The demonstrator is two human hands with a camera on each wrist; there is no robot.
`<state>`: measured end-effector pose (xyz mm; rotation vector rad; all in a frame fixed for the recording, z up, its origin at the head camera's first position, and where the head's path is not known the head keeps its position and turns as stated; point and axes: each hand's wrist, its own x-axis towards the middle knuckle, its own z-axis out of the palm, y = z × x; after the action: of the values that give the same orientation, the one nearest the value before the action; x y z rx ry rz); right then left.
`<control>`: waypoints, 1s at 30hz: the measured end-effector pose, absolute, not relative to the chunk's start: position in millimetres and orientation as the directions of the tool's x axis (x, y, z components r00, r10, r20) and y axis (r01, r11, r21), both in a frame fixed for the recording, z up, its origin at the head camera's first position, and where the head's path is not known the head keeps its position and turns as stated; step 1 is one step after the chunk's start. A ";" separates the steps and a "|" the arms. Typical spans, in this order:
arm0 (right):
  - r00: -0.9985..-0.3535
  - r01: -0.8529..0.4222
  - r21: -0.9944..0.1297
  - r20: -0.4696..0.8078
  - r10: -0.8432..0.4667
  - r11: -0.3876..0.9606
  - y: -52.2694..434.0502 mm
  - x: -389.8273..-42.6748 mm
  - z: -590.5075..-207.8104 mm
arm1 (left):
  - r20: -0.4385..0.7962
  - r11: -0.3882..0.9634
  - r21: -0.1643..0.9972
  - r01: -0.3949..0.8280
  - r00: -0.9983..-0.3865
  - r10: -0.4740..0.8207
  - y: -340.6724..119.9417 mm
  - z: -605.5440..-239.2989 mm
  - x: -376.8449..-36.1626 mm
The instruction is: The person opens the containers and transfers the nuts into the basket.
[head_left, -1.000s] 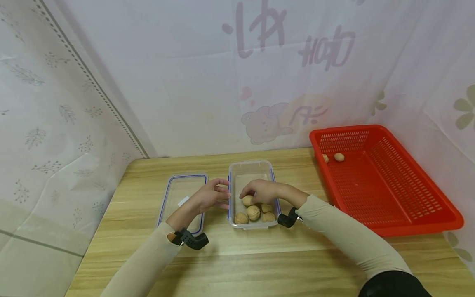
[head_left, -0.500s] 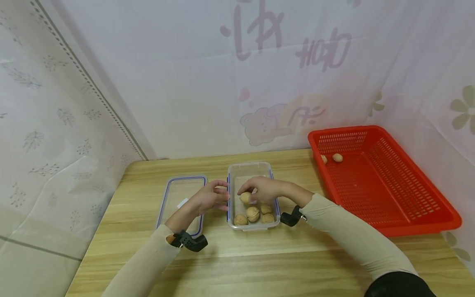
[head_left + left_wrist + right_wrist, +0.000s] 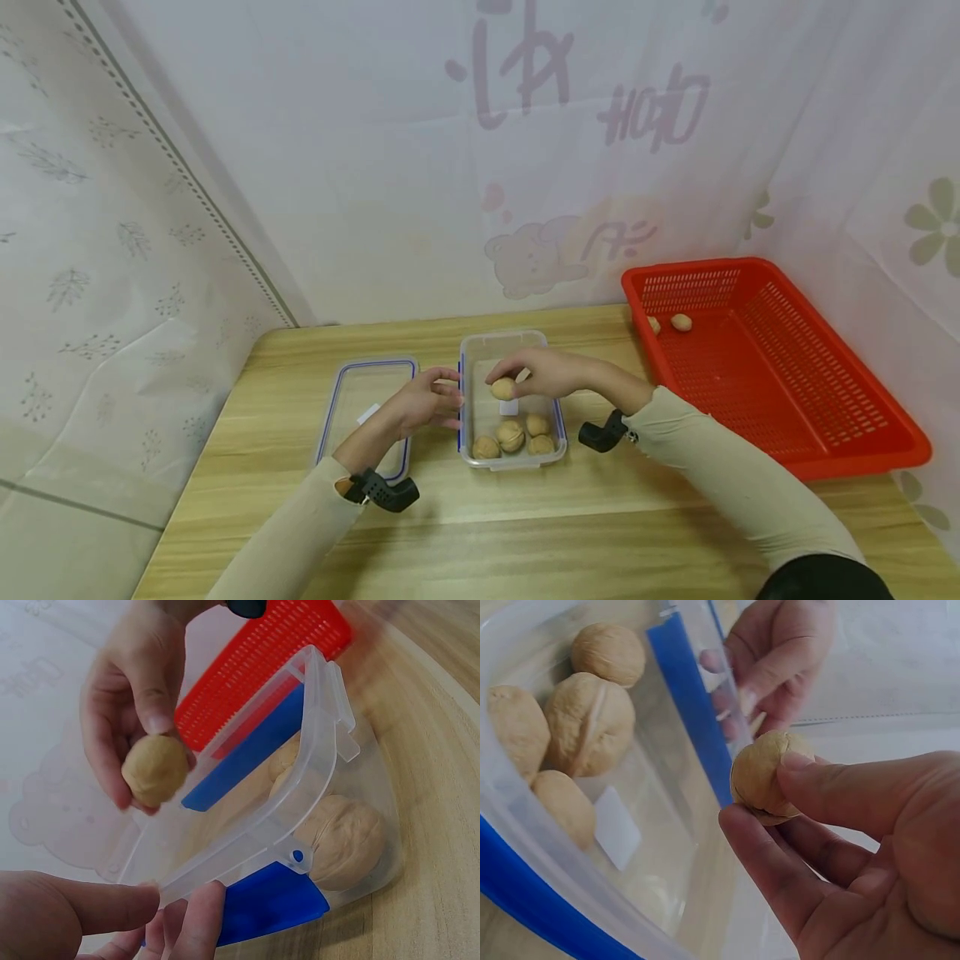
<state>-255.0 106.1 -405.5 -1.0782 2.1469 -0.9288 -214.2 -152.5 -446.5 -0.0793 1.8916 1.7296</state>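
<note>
My right hand point(image 3: 551, 372) pinches a walnut point(image 3: 769, 776) between thumb and fingers, above the clear plastic box point(image 3: 504, 340). Several more walnuts point(image 3: 511, 435) lie at the near end of the box, beside a small white label point(image 3: 617, 827) on its floor. At the box's left wall is my left hand point(image 3: 427, 402), its fingers loosely spread. From the left wrist, its fingertips point(image 3: 204, 904) show right beside the rim and the blue side latch point(image 3: 274, 904). Both of the box's long sides carry blue latches.
A clear lid point(image 3: 372, 362) with a blue seal lies left of the box, partly under my left forearm. To the right stands a red slotted basket point(image 3: 780, 367), with walnuts point(image 3: 681, 322) in its far left corner. A printed curtain point(image 3: 375, 183) hangs behind the wooden table point(image 3: 480, 550).
My right hand has drawn the walnut up and away from the others in the box, then slightly right. My left hand has stayed at the box's left side.
</note>
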 end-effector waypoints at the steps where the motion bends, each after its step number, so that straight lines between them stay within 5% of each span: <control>1: -0.524 -0.447 -0.781 -0.166 -0.835 0.436 107.8 -255.0 -403.5 | -0.440 0.162 0.898 -0.409 -0.836 0.327 -152.5 -446.9 -214.0; 30: -0.703 -0.412 -0.746 -0.104 -0.703 0.523 185.1 -261.6 -343.4 | -0.438 0.156 0.899 -0.410 -0.836 0.330 -153.1 -449.6 -213.8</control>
<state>-261.6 185.1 -343.4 -0.9172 2.3719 -1.0108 -213.8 -153.1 -449.6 -0.0760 1.8855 1.7358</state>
